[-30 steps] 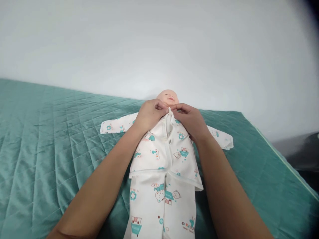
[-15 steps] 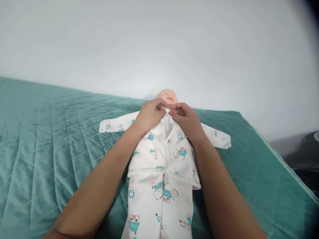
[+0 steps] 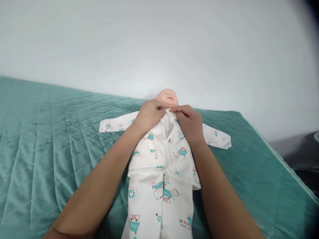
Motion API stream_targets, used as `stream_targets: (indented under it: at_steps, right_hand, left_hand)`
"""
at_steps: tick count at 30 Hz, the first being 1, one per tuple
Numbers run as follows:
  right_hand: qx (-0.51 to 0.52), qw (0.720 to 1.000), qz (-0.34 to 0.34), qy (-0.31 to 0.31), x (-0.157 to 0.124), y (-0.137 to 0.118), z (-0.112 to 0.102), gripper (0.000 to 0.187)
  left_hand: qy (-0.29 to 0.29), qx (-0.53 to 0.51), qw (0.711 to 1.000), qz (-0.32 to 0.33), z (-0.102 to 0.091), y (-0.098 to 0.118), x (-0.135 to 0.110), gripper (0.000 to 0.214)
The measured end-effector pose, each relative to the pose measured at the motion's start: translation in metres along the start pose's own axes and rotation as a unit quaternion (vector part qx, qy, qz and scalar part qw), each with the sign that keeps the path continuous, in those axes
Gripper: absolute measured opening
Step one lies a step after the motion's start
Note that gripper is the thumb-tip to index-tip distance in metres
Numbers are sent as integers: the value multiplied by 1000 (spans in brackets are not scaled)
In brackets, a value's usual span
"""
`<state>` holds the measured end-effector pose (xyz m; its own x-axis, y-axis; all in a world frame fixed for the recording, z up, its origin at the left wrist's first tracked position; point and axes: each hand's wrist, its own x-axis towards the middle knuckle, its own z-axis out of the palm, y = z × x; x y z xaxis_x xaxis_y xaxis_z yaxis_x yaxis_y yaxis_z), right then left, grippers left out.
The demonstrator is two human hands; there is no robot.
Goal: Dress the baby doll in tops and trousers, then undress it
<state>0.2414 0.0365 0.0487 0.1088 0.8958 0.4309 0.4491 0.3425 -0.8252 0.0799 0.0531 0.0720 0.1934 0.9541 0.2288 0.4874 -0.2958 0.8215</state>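
A baby doll [image 3: 167,96] lies on its back, its head toward the wall. It wears a white printed baby shirt [image 3: 154,152] and matching printed trousers [image 3: 146,202]. At the collar, my left hand [image 3: 152,114] pinches the shirt's edge just under the doll's chin. My right hand [image 3: 190,121] is closed on the other side of the same collar, thumb and forefinger close to the left fingertips. Below the hands the shirt front gapes a little, and a small button [image 3: 169,140] shows on the right-hand side. Both sleeves stretch out sideways.
The doll rests on a green quilted bedspread [image 3: 62,139]. A pale wall [image 3: 159,43] rises right behind its head. The bed's edge [image 3: 276,152] runs down the right side, with dark things beyond it.
My right hand has turned slightly and its fingers have curled in more at the collar. My left hand stays almost in place. The doll and its clothes lie as before.
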Motion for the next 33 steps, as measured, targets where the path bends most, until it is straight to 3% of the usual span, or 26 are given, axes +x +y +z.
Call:
stream_targets:
  at_steps: [11,15,18,24,28,33]
  right_hand:
    - [2,999,-35,-35,-4,4,-3,31]
    - [18,997,-23,-73,-14,4,-9,25]
    - [29,996,-26,-80,-31,-1,-14,26]
    - [-13,998,-56,38,-76,-23,-12,20]
    - [-58,996,-68,12,-85,-32,-8,18]
    - [-52,997,-52,-19,-76,-28,-7,23]
  left_hand:
    - [20,-44,999,13,3,-9,4,23]
    - [66,-79,994,32,6,-14,0,9]
    - [128,-90,987,30,5,-12,-11,10]
    - [157,-93,983,35,7,1,-52,17]
    - [130,-103,986,30,11,4,-69,10]
    - [134,-109,985,29,11,-3,-72,6]
